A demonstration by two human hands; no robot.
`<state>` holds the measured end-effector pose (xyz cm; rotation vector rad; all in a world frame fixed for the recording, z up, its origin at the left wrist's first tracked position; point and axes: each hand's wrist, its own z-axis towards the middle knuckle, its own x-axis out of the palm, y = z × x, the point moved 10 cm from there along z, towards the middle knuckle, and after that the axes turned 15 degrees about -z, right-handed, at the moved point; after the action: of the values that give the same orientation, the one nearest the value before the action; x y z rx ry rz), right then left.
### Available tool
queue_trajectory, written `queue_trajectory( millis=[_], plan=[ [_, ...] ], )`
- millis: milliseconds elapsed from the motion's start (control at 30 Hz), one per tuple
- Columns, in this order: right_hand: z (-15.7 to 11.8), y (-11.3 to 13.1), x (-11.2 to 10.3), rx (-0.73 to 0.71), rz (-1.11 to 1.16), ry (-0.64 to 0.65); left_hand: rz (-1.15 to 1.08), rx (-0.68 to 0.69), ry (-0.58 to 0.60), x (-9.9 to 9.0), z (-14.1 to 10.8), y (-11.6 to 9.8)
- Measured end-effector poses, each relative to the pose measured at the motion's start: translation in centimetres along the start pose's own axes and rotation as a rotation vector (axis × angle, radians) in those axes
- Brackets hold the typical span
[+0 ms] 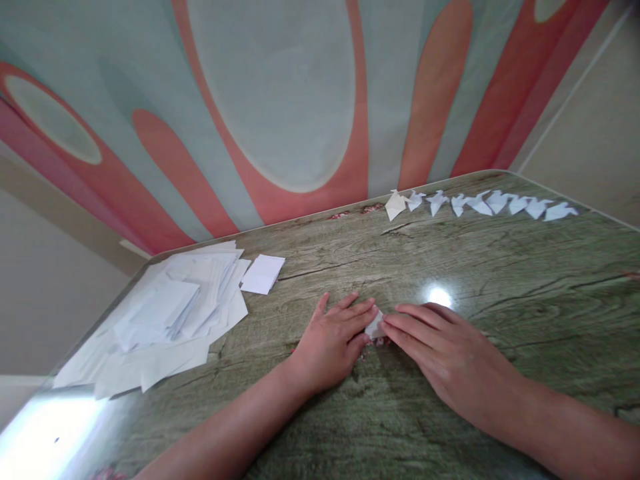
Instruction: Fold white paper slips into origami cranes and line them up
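Observation:
A small piece of folded white paper (375, 325) lies on the table between my two hands, partly covered by fingers. My left hand (334, 340) holds its left side, with the index finger and thumb at the paper and the other fingers stretched out flat. From the right, my right hand (445, 350) grips the paper's edge at its fingertips, the fingers close together. The right thumb is hidden beneath the hand. Along the far edge stands a row of several small folded paper birds (437, 203).
A spread pile of white paper sheets (150, 363) covers the table's left side, with folded pieces on top. Beside it lies a small folded white stack (263, 274). The wood-patterned table (320, 267) meets a patterned wall covering (280, 87) at the back.

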<state>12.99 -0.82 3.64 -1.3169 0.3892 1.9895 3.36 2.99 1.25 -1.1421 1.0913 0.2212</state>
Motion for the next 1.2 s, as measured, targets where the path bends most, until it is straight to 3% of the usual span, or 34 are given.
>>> queue_trajectory(
  millis=[133,267,500,633,767,867,1067,1200],
  plan=[
    [0.1,0.8,1.0,-0.038,0.075,0.054,-0.026,-0.007,0.018,0.1,-0.1,0.2],
    [0.2,-0.4,1.4,0.024,0.177,0.083,-0.068,-0.011,0.003,0.1,-0.2,0.8],
    [-1.1,-6.8,2.6,0.433,0.399,-0.013,-0.229,0.031,-0.315,-2.8,-1.1,1.3],
    [-0.9,-6.8,3.2,0.451,0.477,0.026,-0.305,0.038,-0.383,-3.1,-1.2,0.7],
    [-0.2,-5.8,3.3,0.445,0.474,0.052,-0.307,-0.110,-0.462,-2.6,-1.0,1.6],
    [0.0,-5.1,3.6,0.438,0.444,0.070,-0.244,-0.158,-0.426,-1.7,-0.7,1.5],
    [-0.2,-3.2,3.5,0.314,0.397,0.097,-0.139,-0.066,-0.286,-0.6,-0.6,-0.6],
    [0.0,-3.1,3.5,0.281,0.396,0.098,-0.127,-0.057,-0.280,-0.7,-0.6,-0.4]
  ],
)
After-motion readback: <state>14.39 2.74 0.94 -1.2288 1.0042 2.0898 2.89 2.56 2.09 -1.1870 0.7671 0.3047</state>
